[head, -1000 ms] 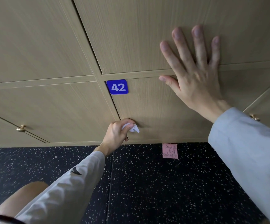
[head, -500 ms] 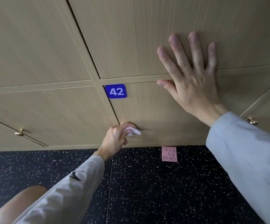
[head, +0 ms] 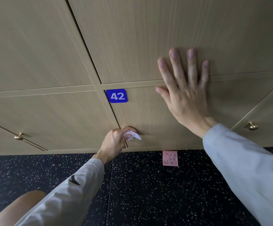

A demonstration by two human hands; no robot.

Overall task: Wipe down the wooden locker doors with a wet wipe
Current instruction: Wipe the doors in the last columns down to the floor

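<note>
A wall of light wooden locker doors fills the upper part of the view, and below it runs a black floor speckled with pale flecks. At the far left, a brass knob sits low on one of the bottom-row doors. A bare knee shows in the lower left corner, with a pale grey sleeve carrying a small dark mark reaching up from it.

That sleeve leads to the left hand, held against the lower left corner of door 42, right by the seam between doors. Its fingers are curled round a crumpled white wet wipe, part of which pokes out to the right between fingers and wood. A glint of brass shows just above the knuckles, though what it is cannot be told. Above the hand, a blue number plate reading 42 sits at the door's upper left corner.

On the floor just below that door lies a pink note with handwriting too small to read.

Further right, the right hand lies flat on the wood, fingers straight and spread, with the palm on door 42 and the fingertips across the rail onto the door above. Its pale sleeve runs to the lower right. At the far right, a second brass knob stands on the neighbouring door.
</note>
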